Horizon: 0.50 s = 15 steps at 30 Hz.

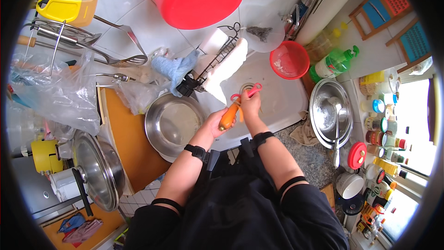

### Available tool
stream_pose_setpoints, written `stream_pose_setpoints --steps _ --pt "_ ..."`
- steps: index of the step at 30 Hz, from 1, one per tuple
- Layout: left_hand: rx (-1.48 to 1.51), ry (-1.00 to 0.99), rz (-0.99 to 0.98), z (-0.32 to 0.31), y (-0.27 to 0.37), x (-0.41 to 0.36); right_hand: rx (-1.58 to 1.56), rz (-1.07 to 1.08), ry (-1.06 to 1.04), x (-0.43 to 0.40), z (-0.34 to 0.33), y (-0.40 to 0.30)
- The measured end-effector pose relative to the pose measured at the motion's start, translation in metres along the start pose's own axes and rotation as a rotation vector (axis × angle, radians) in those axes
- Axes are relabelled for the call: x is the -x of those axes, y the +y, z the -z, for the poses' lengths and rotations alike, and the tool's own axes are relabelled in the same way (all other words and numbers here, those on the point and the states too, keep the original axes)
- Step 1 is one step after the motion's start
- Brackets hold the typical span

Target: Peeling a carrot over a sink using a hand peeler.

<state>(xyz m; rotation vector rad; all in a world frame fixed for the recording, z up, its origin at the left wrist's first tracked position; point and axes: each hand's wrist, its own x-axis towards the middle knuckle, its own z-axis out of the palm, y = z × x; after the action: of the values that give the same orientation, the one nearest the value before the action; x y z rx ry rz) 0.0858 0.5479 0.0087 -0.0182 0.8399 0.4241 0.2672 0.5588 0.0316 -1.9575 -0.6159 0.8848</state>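
My left hand [214, 122] grips an orange carrot [228, 117] near its stem end. Pinched in my right hand [250, 103] is a pink-handled peeler [256, 89], its head lying against the carrot's far part. A strip of carrot peel [241, 115] hangs beside the carrot. Both hands are over the near side of a white sink [277, 93], whose drain shows just beyond the peeler. My right fingers partly cover the peeler, so its blade is hard to make out. To the left of my left hand stands a wide steel basin [173, 121].
A black wire rack [222, 55] carries a white cloth [227, 69] and a blue cloth [177, 67] beyond the hands. A red bowl [295, 63] and green pump bottle [333, 63] stand behind the sink. Steel bowls [314, 111] with a spoon are at right; a lidded pot [95, 172] is at left.
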Motion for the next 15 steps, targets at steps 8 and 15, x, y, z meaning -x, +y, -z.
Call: stream_pose_setpoints --steps 8,15 --pt "-0.061 -0.018 0.103 0.01 0.007 0.036 0.106 -0.116 0.263 -0.102 0.046 0.103" --pt "-0.047 0.116 0.004 0.012 0.008 0.018 0.404 0.087 0.237 -0.075 0.06 0.069"
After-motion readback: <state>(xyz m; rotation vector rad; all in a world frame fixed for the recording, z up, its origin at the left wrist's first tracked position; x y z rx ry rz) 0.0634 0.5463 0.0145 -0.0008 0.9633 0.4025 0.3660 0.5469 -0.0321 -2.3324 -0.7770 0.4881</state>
